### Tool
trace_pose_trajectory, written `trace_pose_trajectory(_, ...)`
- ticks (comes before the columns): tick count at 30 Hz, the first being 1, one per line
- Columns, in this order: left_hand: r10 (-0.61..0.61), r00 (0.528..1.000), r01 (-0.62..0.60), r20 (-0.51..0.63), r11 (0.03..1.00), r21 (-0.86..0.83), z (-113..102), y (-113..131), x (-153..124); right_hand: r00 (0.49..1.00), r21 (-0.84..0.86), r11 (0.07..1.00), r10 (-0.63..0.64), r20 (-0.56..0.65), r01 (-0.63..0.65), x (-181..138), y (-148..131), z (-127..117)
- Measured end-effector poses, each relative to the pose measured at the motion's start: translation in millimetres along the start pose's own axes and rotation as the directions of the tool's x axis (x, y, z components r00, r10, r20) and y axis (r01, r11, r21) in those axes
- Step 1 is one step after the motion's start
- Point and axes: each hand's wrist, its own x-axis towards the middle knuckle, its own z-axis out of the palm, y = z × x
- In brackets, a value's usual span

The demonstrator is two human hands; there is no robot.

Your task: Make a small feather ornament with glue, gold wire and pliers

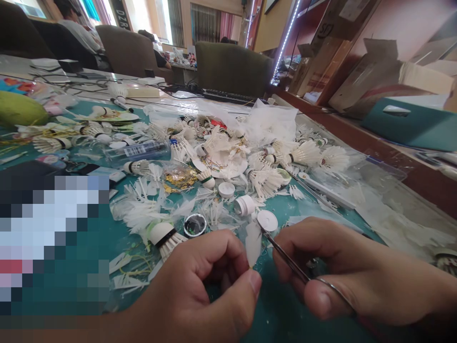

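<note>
Working over the green mat (271, 302), we had both hands occupied: right hand (342, 264) closed around a slim metal tool (288, 258), left hand (207, 286) pinching a white feather piece (253, 243) at its lower end. Feather stood roughly upright above that pinch; tool tip sat by its upper end, contact unclear. We judged it near weightless, springy lengthwise, soft and easily creased across. Lower end looked the safest hold, edges the worst.

Feather (253, 245) just left of scissors (286, 256), lid (268, 220) apparently behind them.
</note>
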Motion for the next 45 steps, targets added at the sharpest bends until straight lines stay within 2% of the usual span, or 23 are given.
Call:
trace_pose_trajectory(25,-0.007,1.000,0.005,-0.027,0.999,-0.045,2.2,-2.3,-0.2,0.999,-0.003,0.999,0.041,0.018,-0.041,-0.2,1.2,-3.2)
trace_pose_trajectory(45,-0.012,1.000,0.011,-0.011,0.999,-0.042,2.9,-1.0,0.8,0.999,0.036,0.999,-0.033,0.038,0.032,0.3,4.0,-1.8)
